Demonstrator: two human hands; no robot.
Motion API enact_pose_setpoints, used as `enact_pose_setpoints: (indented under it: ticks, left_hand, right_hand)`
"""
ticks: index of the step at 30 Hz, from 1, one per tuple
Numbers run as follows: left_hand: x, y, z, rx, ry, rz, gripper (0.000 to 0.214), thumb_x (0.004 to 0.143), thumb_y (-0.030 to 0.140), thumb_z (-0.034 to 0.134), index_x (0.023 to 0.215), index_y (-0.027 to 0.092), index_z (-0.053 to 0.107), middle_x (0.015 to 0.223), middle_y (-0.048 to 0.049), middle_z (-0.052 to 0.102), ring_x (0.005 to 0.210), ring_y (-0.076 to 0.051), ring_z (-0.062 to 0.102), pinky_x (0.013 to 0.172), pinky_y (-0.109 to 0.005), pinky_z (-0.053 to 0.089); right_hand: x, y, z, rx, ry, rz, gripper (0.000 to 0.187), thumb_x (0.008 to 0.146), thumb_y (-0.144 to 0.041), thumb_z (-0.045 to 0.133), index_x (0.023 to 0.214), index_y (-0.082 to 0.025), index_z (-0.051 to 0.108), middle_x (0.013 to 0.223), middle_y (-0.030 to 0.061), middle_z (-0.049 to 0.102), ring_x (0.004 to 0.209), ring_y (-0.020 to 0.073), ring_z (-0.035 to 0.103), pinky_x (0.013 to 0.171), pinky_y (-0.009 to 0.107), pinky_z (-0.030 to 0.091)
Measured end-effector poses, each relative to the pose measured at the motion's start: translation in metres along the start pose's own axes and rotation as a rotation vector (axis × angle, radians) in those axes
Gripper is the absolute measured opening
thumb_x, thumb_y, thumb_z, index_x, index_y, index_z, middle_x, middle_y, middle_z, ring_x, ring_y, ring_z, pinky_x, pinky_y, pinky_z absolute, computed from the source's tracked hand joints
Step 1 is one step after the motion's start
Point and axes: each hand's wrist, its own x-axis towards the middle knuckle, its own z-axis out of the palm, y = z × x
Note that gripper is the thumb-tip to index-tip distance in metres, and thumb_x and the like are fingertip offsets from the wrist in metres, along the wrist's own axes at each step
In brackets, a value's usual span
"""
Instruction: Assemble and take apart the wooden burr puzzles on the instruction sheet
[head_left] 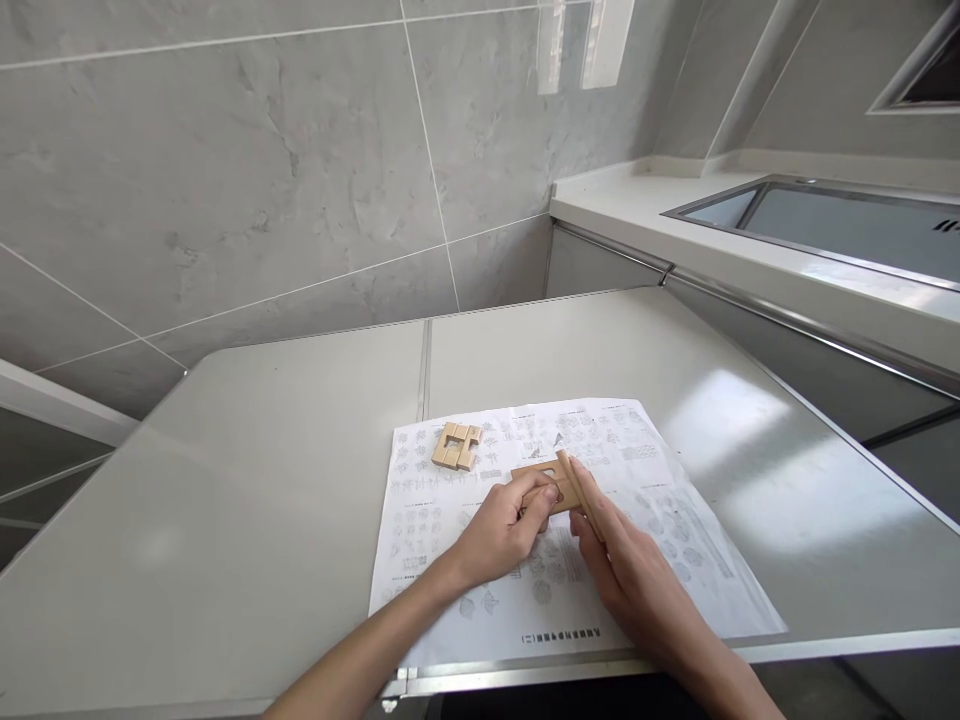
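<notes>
My left hand (pixel 499 530) pinches flat wooden puzzle pieces (pixel 571 497), with the thumb on top and a hole showing near the far edge. Held in my right hand (pixel 637 565) is a long wooden puzzle bar (pixel 564 464), set crosswise against the right end of those pieces. The fingers hide part of where they meet, so I cannot tell whether they interlock. Below both hands lies a large printed paper sheet (pixel 439 620) with rows of small diagrams. A group of notched wooden pieces (pixel 448 457) rests on the sheet's upper left, framing a small opening.
The sheet lies on a pale folding table (pixel 247 520) with a metal edge and a centre seam (pixel 426 365). Grey tiled wall (pixel 300 180) rises behind it. On the right are a white counter (pixel 622 205) and a sink (pixel 825 220).
</notes>
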Motion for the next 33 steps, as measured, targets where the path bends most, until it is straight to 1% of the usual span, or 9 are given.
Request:
enact_pose_setpoints:
  ticks: [3,6,11,16,19,23,27,30,33]
  left_hand:
    - [0.0,0.0,0.0,-0.002,0.008,0.005,0.041,0.111,0.058,0.047,0.094,0.021,0.054,0.066,0.0062,0.044,0.053,-0.011,0.04,0.05,-0.025,0.036]
    - [0.001,0.0,0.0,0.0,0.021,0.014,0.04,0.111,0.056,0.047,0.093,0.021,0.054,0.066,0.0062,0.044,0.053,-0.011,0.039,0.05,-0.024,0.035]
    - [0.001,-0.001,0.002,-0.005,0.036,0.028,0.039,0.112,0.054,0.046,0.094,0.021,0.054,0.065,0.0062,0.044,0.053,-0.011,0.04,0.05,-0.024,0.036]
    - [0.001,-0.002,0.004,-0.008,0.055,0.037,0.038,0.112,0.053,0.046,0.093,0.021,0.055,0.065,0.0067,0.043,0.053,-0.011,0.039,0.051,-0.025,0.036]
    - [0.0,-0.002,0.005,-0.001,0.057,0.04,0.039,0.112,0.053,0.046,0.094,0.02,0.056,0.065,0.0064,0.045,0.054,-0.011,0.04,0.053,-0.025,0.036]
    - [0.0,0.001,0.007,0.02,0.075,0.057,0.039,0.113,0.05,0.045,0.092,0.019,0.056,0.066,0.0054,0.047,0.058,-0.012,0.042,0.057,-0.027,0.037]
    - [0.0,0.002,0.007,0.012,0.067,0.067,0.037,0.113,0.048,0.046,0.092,0.02,0.055,0.065,0.0066,0.044,0.057,-0.012,0.039,0.057,-0.027,0.036]
    - [-0.001,0.002,0.006,0.011,0.067,0.069,0.037,0.113,0.048,0.046,0.093,0.02,0.056,0.065,0.0065,0.044,0.058,-0.012,0.039,0.057,-0.027,0.035]
    - [-0.001,0.0,0.007,0.016,0.058,0.061,0.036,0.114,0.048,0.046,0.096,0.019,0.058,0.065,0.0065,0.043,0.057,-0.013,0.038,0.055,-0.027,0.033]
  right_hand:
    - [0.001,-0.001,0.002,0.009,-0.003,0.013,0.067,0.116,-0.023,0.034,0.177,-0.038,0.012,0.174,0.0096,0.044,0.149,0.0285,0.058,0.1,0.042,0.067]
    - [0.001,-0.001,0.006,0.018,0.001,0.03,0.066,0.116,-0.024,0.033,0.177,-0.037,0.012,0.175,0.0093,0.042,0.151,0.029,0.056,0.104,0.045,0.065]
    - [0.0,-0.001,0.012,0.025,0.033,0.021,0.066,0.115,-0.022,0.033,0.177,-0.036,0.013,0.176,0.0098,0.04,0.15,0.0294,0.058,0.102,0.045,0.066]
    - [0.001,-0.006,0.013,0.012,0.052,0.042,0.067,0.114,-0.018,0.027,0.177,-0.036,0.01,0.177,0.0085,0.039,0.154,0.0287,0.053,0.098,0.043,0.068]
    - [0.0,-0.01,0.015,-0.013,0.045,0.048,0.069,0.114,-0.018,0.028,0.177,-0.035,0.009,0.176,0.0097,0.04,0.148,0.0313,0.059,0.094,0.045,0.07]
    - [-0.001,-0.012,0.018,-0.035,0.032,0.024,0.07,0.113,-0.022,0.033,0.178,-0.034,0.009,0.173,0.0124,0.045,0.137,0.0358,0.068,0.086,0.046,0.071]
    - [0.0,-0.013,0.016,-0.011,0.012,0.044,0.07,0.112,-0.024,0.032,0.178,-0.037,0.011,0.172,0.0103,0.047,0.131,0.0363,0.071,0.082,0.046,0.071]
    - [0.0,-0.015,0.014,0.016,-0.012,0.075,0.068,0.113,-0.024,0.029,0.177,-0.038,0.012,0.174,0.0085,0.045,0.14,0.0353,0.066,0.087,0.047,0.071]
    - [-0.001,-0.016,0.015,0.051,-0.01,0.101,0.066,0.114,-0.024,0.028,0.177,-0.037,0.012,0.176,0.0072,0.04,0.154,0.0322,0.053,0.099,0.047,0.067]
